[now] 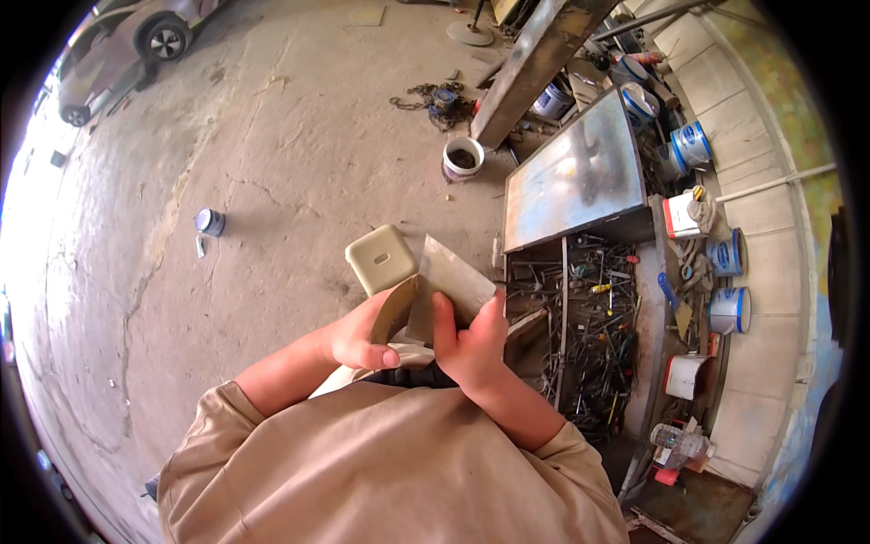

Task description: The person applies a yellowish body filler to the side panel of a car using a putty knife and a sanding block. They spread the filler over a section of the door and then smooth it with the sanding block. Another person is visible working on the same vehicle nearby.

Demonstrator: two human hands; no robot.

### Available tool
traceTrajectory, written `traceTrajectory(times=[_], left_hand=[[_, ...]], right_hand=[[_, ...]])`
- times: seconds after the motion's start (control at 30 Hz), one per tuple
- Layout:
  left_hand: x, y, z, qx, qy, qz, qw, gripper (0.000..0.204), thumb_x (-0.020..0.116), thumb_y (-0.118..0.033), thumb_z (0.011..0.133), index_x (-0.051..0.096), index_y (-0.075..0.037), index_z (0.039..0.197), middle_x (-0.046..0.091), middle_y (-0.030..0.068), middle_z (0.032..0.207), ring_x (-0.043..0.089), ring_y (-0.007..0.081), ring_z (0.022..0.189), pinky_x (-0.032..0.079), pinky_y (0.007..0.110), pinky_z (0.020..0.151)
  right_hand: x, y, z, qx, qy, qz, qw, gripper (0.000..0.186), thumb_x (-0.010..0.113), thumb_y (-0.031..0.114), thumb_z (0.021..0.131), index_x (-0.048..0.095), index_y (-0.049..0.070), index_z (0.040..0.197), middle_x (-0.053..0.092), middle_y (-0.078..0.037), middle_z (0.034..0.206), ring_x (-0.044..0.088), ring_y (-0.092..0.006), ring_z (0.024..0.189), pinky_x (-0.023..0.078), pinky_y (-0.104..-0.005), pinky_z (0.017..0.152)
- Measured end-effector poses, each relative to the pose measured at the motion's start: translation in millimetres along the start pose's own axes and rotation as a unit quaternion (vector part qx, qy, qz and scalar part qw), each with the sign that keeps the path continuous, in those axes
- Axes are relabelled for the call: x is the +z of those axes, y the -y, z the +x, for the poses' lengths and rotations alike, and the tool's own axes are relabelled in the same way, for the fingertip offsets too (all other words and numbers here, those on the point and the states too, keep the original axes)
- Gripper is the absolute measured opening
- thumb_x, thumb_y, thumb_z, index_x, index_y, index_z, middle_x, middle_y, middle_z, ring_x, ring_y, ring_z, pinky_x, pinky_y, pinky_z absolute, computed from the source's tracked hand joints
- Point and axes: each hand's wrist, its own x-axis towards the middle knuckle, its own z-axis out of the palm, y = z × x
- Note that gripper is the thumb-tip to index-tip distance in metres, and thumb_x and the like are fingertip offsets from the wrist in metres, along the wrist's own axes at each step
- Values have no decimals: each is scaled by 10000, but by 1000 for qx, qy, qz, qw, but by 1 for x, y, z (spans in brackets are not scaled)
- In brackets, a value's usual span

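In front of my body, my left hand [361, 335] is closed round a curved brown strip [395, 310], which bends upward from the fingers. Close beside it, my right hand [471, 340] grips a thin, stiff-looking grey sheet [453, 275]. Its thumb lies across the sheet's face and the fingers are at the right edge. The sheet's left side turns at an angle, near the brown strip; whether the two touch I cannot tell. Just beyond my hands stands a beige plastic stool [373, 248] with a slot in its seat.
At right, a metal bench [573, 172] adjoins a tray of jumbled tools [598, 317]. Several paint cans [725, 252] line the wall. A white bucket [463, 160] and a chain [426, 98] lie ahead near a post [535, 77]. A small can [209, 221] and a car [127, 45] are left.
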Motion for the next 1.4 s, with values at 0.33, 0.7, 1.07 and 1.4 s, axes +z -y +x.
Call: traceTrajectory(times=[0.33,0.7,1.07,1.4], left_hand=[[-25,11,-43,-20,-8,-65,998,1036,705,-559,696,264,44,1415,377,159,1404,364,267,1304,261,396,1103],[-28,-10,-72,36,-35,-156,986,1070,699,-557,676,247,26,1452,298,212,1483,326,336,1360,244,444,1128],[-24,-19,-69,41,-25,-113,992,1112,673,-624,655,229,-3,1463,332,167,1462,316,287,1364,214,431,1132],[-29,-3,-58,112,-70,-99,986,1009,649,-583,699,288,12,1430,342,205,1460,342,292,1354,278,440,1120]], right_hand=[[36,8,-19,-24,44,-24,998,344,684,162,855,453,-74,952,627,-225,714,650,-394,630,494,-394,509],[33,16,-5,-9,-23,15,1000,318,660,177,879,479,-44,1016,650,-231,803,670,-390,707,516,-404,558],[35,33,-14,30,-1,40,999,344,668,116,866,485,-64,1095,668,-174,905,688,-285,765,530,-331,630],[46,43,-10,-72,-3,-87,994,312,669,147,869,452,-55,970,610,-205,667,634,-379,558,467,-401,424]])
